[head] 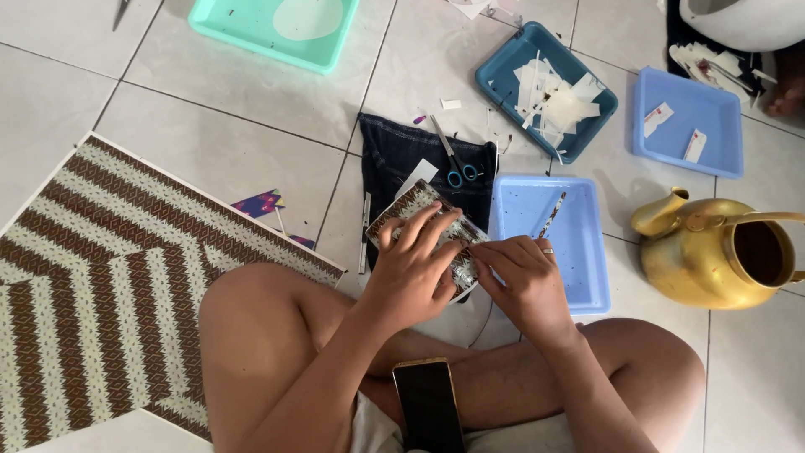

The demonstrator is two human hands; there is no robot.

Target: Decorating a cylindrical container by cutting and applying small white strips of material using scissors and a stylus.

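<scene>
Holding one small patterned card (428,231) flat over the dark denim cloth (394,159): left hand (411,273) grasps it from above, fingers spread; right hand (524,281) pinches its right edge. Count: four trays, namely one green (226,29), one dark blue (503,71), two light blue (587,277) (713,109). One pair of scissors (453,159) on the denim. One brass kettle (713,252) at right. One phone (428,403) in the lap. One woven mat (101,277) at left.

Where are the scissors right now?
In the head view, the blue-handled scissors lie on the dark denim cloth on the floor, just beyond the person's hands, left of the teal tray of paper scraps.
</scene>
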